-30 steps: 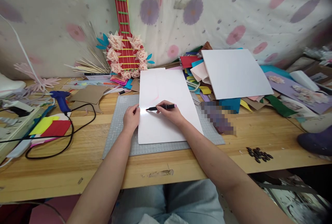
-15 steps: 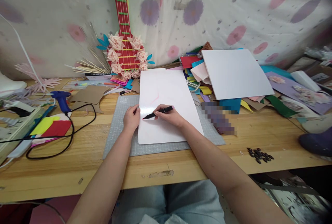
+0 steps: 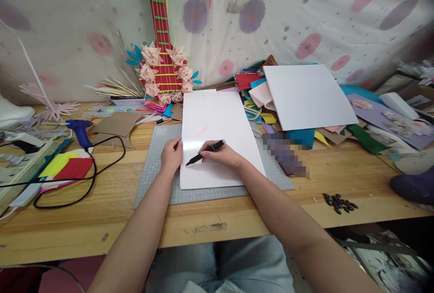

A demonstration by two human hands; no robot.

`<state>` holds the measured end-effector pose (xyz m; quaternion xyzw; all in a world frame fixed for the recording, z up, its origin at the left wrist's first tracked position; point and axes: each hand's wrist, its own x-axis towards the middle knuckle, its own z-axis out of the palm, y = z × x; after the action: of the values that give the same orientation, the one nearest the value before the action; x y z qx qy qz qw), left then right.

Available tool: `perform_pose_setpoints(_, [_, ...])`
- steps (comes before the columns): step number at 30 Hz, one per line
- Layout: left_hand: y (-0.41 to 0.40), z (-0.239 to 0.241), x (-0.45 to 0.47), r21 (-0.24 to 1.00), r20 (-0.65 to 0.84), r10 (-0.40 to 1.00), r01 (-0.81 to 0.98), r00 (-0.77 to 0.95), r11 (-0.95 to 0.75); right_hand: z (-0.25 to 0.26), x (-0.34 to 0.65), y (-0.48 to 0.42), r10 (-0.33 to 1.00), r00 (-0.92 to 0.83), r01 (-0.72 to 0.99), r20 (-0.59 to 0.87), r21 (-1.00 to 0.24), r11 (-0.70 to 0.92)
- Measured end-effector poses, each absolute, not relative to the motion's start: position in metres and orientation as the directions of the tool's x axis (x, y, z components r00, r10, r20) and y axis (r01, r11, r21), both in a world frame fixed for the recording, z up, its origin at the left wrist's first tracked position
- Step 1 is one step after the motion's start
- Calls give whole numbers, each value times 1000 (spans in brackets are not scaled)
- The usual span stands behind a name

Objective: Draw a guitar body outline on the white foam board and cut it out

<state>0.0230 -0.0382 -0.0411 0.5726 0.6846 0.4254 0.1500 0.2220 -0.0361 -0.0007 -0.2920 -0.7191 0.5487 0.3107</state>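
Note:
A white board (image 3: 217, 116) with a few faint pink lines lies on a grey cutting mat (image 3: 159, 148). My right hand (image 3: 220, 153) is closed around a black marker (image 3: 205, 152), its pink tip at the board's surface near the lower left edge. At that same left edge, my left hand (image 3: 171, 155) has its fingers curled, gripping the side of the board. Part of the mat is hidden beneath the board and my forearms.
A red paper guitar with pink flowers (image 3: 166, 71) leans on the back curtain. At left are a blue glue gun (image 3: 79, 130) with its black cord and a power strip (image 3: 23, 171). Another white board (image 3: 310, 96) rests on coloured scraps. Dark seeds (image 3: 340, 203) lie front right.
My right hand has drawn the marker's tip slightly down and left, nearer the board's lower edge. My left hand keeps its place at the left edge.

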Motion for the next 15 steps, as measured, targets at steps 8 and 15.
perform_pose_setpoints(8, [-38, -42, 22, 760, 286, 911, 649, -296, -28, -3, 221, -37, 796, -583, 50, 163, -971, 236])
perform_pose_setpoints(15, [-38, -42, 23, 751, 299, 908, 660, -294, -34, -5, 219, -38, 787, -597, 52, 159, -970, 236])
